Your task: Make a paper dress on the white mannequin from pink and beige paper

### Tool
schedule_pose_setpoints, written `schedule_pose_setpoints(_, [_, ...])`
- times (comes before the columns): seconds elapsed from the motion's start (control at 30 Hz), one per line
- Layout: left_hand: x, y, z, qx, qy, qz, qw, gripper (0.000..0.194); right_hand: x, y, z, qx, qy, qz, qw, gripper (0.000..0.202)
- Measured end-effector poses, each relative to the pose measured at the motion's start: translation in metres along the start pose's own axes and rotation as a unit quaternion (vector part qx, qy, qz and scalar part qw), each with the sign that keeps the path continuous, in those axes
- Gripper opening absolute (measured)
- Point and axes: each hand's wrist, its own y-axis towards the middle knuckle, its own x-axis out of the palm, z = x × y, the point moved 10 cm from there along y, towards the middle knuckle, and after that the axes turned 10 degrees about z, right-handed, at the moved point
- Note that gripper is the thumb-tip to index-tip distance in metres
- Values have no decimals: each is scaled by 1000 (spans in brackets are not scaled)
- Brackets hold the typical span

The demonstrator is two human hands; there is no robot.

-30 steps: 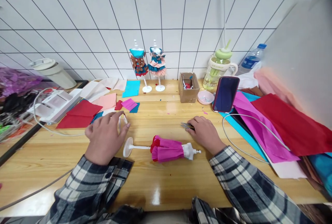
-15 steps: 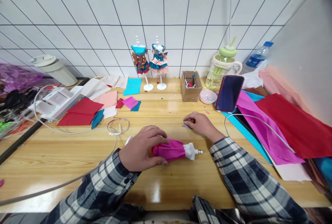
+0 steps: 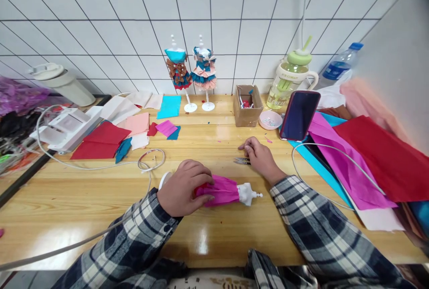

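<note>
"Where was the doll-sized dress?"

"At lower centre of the frame. From where I stood, a small white dress form (image 3: 246, 194) in a gathered magenta cloth skirt (image 3: 224, 190) with a red hem lay flat on the pale wooden table (image 3: 208, 244), its knobbed neck pointing right."

"And the left hand?"

"The left hand (image 3: 186, 188), left of it, arched over the hem end, thumb and fingers apart across the cloth; whether they pressed down on it, I could not tell."

"The right?"

"The right hand (image 3: 263, 159), right of centre, lay at the handle end of small metal snips (image 3: 241, 161), fingers curled. I could not tell whether they gripped it."

"Behind them?"

"At upper centre, a miniature turquoise-and-brown outfit (image 3: 177, 70) and a blue-and-peach ruffled one (image 3: 203, 70) stood upright on white stands, left of an open brown cardboard box (image 3: 248, 115). A red cloth sheet (image 3: 378, 157) lay at far right."
</note>
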Motion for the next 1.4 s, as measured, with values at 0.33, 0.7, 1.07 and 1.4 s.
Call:
schedule_pose_setpoints(0.33, [-2, -5, -5, -16, 52, 23, 998, 24, -26, -44, -96, -148, 63, 44, 986, 15])
schedule_pose_setpoints(0.7, [-10, -9, -2, -8, 38, 63, 997, 26, 17, -75, -117, -298, 21, -74, 951, 24])
schedule_pose_setpoints(1.07, [-11, -12, 0, 25, 87, 111, 990, 14, 16, -81, -128, -326, -27, -79, 942, 22])
schedule_pose_setpoints(1.4, [-12, -13, 5, 64, 135, 125, 981, 9, 13, -82, -133, -345, -27, -77, 935, 23])
